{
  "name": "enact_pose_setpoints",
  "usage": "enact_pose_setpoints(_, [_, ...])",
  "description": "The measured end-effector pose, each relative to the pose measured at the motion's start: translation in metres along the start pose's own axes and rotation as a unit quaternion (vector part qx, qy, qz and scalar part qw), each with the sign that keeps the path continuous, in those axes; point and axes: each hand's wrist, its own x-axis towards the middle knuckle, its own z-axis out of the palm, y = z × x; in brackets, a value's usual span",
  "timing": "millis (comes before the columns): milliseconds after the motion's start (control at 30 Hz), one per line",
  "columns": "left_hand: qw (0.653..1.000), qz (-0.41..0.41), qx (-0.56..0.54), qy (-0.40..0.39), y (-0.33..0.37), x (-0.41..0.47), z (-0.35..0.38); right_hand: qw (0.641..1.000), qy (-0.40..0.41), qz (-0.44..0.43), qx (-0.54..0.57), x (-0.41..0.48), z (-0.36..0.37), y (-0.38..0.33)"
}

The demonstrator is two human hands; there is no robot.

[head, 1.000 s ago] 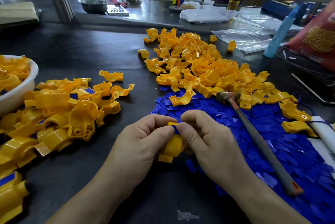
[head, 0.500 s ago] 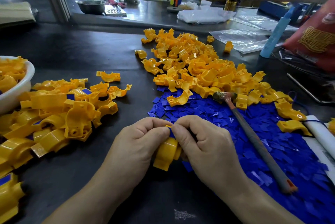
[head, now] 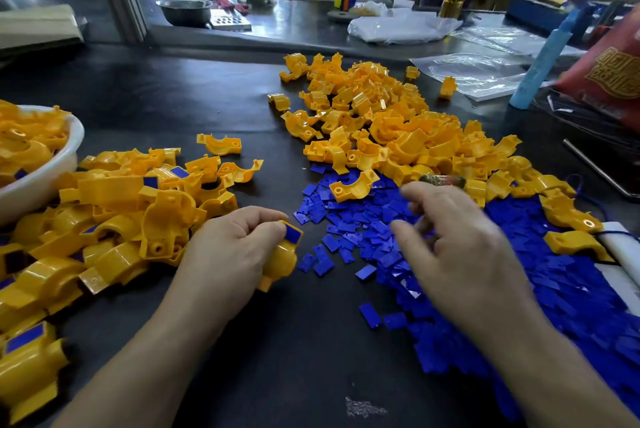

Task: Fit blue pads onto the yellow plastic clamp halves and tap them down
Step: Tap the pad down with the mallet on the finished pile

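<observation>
My left hand [head: 228,251] grips a yellow clamp half [head: 282,259] with a blue pad [head: 293,233] seated on its upper end. My right hand [head: 453,247] is blurred and hovers over the spread of loose blue pads [head: 346,230], fingers loosely spread, holding nothing that I can see. A small hammer lies under that hand; only its head [head: 443,180] shows. A big heap of bare yellow clamp halves [head: 388,130] lies behind the pads. Clamp halves with pads fitted are piled on the left [head: 131,206].
A white bowl [head: 45,182] with more yellow parts stands at the far left. At the right are a light blue tube [head: 543,57], a red bag [head: 613,74] and clear plastic bags [head: 478,71]. A metal rail and a second bench with a steel bowl [head: 185,10] lie behind.
My right hand has let go of the clamp half and moved right and away over the blue pads. My left hand keeps the clamp half, its blue pad now uncovered.
</observation>
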Motion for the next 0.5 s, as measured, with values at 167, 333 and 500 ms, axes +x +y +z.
enact_pose_setpoints(167, [0.983, 0.039, 0.178, 0.015, -0.009, 0.009, -0.004, 0.956, -0.136, 0.129, -0.226, 0.007, -0.033, 0.036])
enact_pose_setpoints(333, [0.926, 0.04, 0.375, 0.014, -0.011, 0.01, -0.006, 0.908, -0.236, 0.165, -0.305, -0.007, -0.045, 0.053])
enact_pose_setpoints(500, [0.902, 0.048, 0.43, 0.009, -0.011, 0.005, -0.004, 0.916, -0.222, 0.179, -0.283, -0.02, -0.044, 0.057])
